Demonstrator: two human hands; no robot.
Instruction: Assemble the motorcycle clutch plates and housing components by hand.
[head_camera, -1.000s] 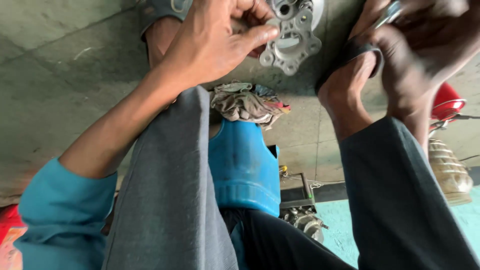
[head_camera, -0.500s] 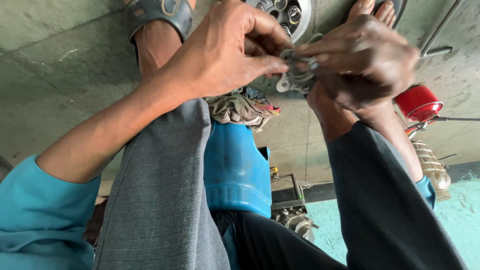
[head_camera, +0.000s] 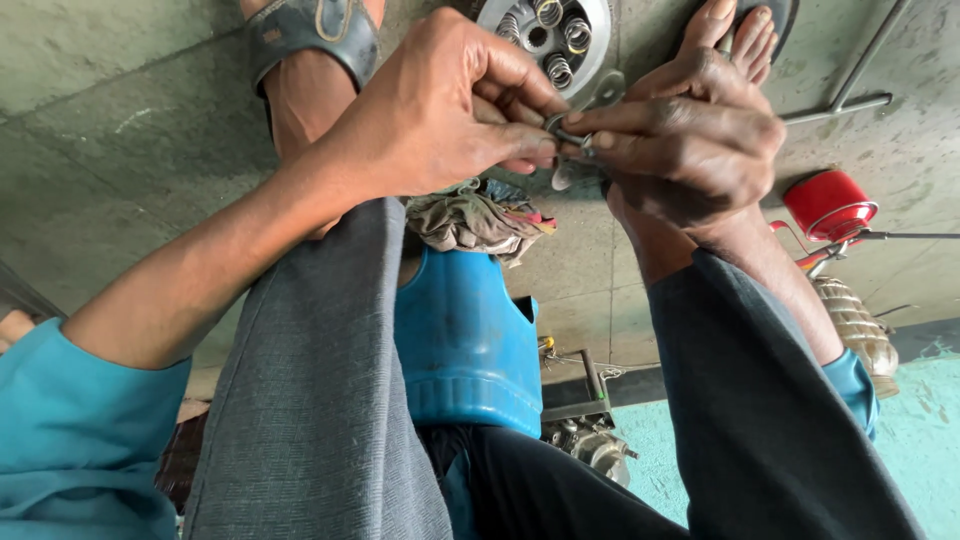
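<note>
My left hand (head_camera: 440, 110) and my right hand (head_camera: 690, 140) meet fingertip to fingertip above the floor, between my feet. Both pinch one small grey metal part (head_camera: 566, 133); fingers hide most of it, so I cannot tell its exact shape. Just beyond the hands, a round metal clutch piece (head_camera: 545, 30) with several coil springs lies on the concrete floor. A flat metal plate (head_camera: 603, 90) pokes out under it. My knees, in grey trousers, frame the lower view.
A blue plastic container (head_camera: 465, 340) stands between my legs, with a crumpled rag (head_camera: 480, 215) lying on it. At the right are a red cup (head_camera: 828, 203), a T-shaped metal wrench (head_camera: 850, 95) and a ribbed metal part (head_camera: 855, 325). An engine piece (head_camera: 590, 445) lies below.
My hands were apart, the left at a holed metal plate and the right raised. They have come together and now pinch the small part between them.
</note>
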